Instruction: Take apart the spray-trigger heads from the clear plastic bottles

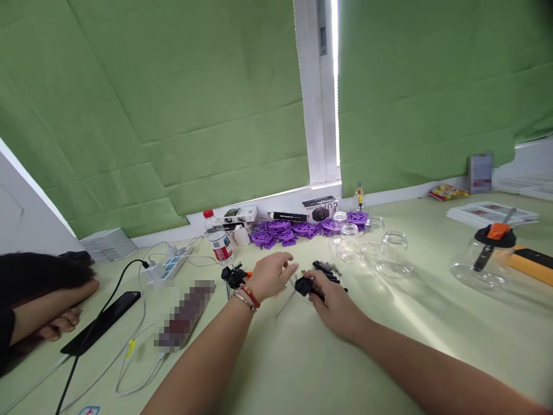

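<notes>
My right hand (334, 302) is closed round a black plastic part (303, 285) with a knob-like end. A thin metal rod (286, 302) slants down to the left beside that part; whether the two are joined I cannot tell. Just left of it, my left hand (270, 275) hovers with its fingers stretched and apart, and I see nothing held in it. Several black rod-like pieces (330, 275) and metal springs (332, 267) lie beyond my right hand. Left of my left hand are black clamp-like parts (234, 276) with metal rods, partly hidden by the wrist.
Purple wheel-shaped parts (280, 230) line the back, near a red-capped bottle (218, 239) and small boxes (322, 208). Several clear glass jars (393, 256) stand right of centre; another jar (479, 268) has a black lid. At left are phones (103, 323), cables and another person's arm (54, 305).
</notes>
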Demonstrator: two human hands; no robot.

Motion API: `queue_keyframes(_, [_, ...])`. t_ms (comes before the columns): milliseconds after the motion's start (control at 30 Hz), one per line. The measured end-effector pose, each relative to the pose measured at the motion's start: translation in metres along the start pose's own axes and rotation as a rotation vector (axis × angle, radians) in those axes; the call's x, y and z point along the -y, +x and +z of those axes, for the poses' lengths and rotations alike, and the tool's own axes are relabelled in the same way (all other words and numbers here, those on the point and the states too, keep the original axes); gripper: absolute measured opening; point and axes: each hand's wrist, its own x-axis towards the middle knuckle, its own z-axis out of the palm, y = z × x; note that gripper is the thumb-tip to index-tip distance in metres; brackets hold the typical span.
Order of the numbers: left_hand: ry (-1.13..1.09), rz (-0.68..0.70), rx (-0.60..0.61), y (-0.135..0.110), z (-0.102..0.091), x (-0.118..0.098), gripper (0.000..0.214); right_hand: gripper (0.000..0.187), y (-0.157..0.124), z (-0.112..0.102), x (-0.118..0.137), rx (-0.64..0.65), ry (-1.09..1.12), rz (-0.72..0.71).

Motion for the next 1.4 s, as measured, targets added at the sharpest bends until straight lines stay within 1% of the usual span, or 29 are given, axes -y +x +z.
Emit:
queue_keyframes(67, [-0.132,0.152,0.101,-0.019,-0.010,-0.020,0.036,0.041,-0.003,0.002,0.003,0.016,-0.015,-0.120])
queue_keyframes(100, [-0.132,0.202,0.130,-0.028,-0.014,-0.028,0.035,0.044,-0.005,0.004,0.005,0.021,-0.023,-0.190])
queue_keyframes(167, [-0.054,0.193,0.114,-0.045,-0.020,-0.039,0.030,0.044,-0.009,0.008,0.008,0.026,-0.052,-0.315])
queue_keyframes(200, [0.002,0.189,0.113,-0.053,-0.022,-0.041,0.026,0.041,-0.011,0.010,0.010,0.033,-0.081,-0.361])
queue_keyframes(267, [0.122,0.172,0.112,-0.071,-0.026,-0.040,0.020,0.033,-0.015,0.014,0.011,0.051,-0.160,-0.427])
queue_keyframes(300, [0.179,0.153,0.091,-0.080,-0.027,-0.036,0.019,0.031,-0.016,0.015,0.012,0.061,-0.201,-0.449])
queue_keyframes(367, [0.285,0.102,-0.023,-0.099,-0.028,-0.024,0.028,0.032,-0.017,0.016,0.012,0.086,-0.257,-0.469])
queue_keyframes(433, [0.394,0.001,-0.154,-0.118,-0.026,-0.007,0.031,0.035,-0.017,0.015,0.012,0.104,-0.269,-0.446])
queue_keyframes(467, [0.451,-0.059,-0.201,-0.126,-0.024,0.002,0.030,0.035,-0.017,0.013,0.012,0.112,-0.266,-0.420])
queue_keyframes(500, [0.514,-0.124,-0.220,-0.132,-0.022,0.012,0.028,0.035,-0.016,0.012,0.012,0.117,-0.262,-0.390])
queue_keyframes(533, [0.566,-0.174,-0.204,-0.138,-0.019,0.022,0.027,0.035,-0.016,0.011,0.012,0.121,-0.257,-0.365])
queue_keyframes(567, [0.603,-0.214,-0.160,-0.141,-0.015,0.031,0.026,0.034,-0.015,0.010,0.012,0.125,-0.253,-0.346])
queue_keyframes(667, [0.635,-0.292,-0.034,-0.143,-0.005,0.053,0.023,0.033,-0.014,0.009,0.013,0.150,-0.251,-0.332])
queue_keyframes(767, [0.561,-0.330,0.038,-0.137,0.001,0.066,0.026,0.034,-0.014,0.009,0.014,0.173,-0.248,-0.342])
queue_keyframes(867, [0.462,-0.340,0.078,-0.132,0.005,0.072,0.030,0.034,-0.013,0.008,0.015,0.184,-0.249,-0.348])
queue_keyframes(933, [0.417,-0.317,0.096,-0.128,0.007,0.074,0.029,0.034,-0.012,0.007,0.014,0.190,-0.259,-0.343])
queue_keyframes(1033, [0.369,-0.275,0.106,-0.123,0.009,0.077,0.030,0.035,-0.011,0.007,0.012,0.184,-0.277,-0.356])
queue_keyframes(1167, [0.346,-0.250,0.111,-0.115,0.009,0.077,0.038,0.037,-0.007,0.003,0.011,0.149,-0.321,-0.410])
queue_keyframes(1233, [0.364,-0.260,0.118,-0.111,0.007,0.076,0.043,0.037,-0.003,-0.005,0.013,0.098,-0.342,-0.419])
queue_keyframes(1300, [0.381,-0.279,0.126,-0.109,0.006,0.074,0.046,0.035,0.003,-0.019,0.016,0.028,-0.341,-0.380])
queue_keyframes(1400, [0.385,-0.297,0.131,-0.110,0.004,0.072,0.050,0.033,0.009,-0.053,0.016,-0.136,-0.330,-0.265])
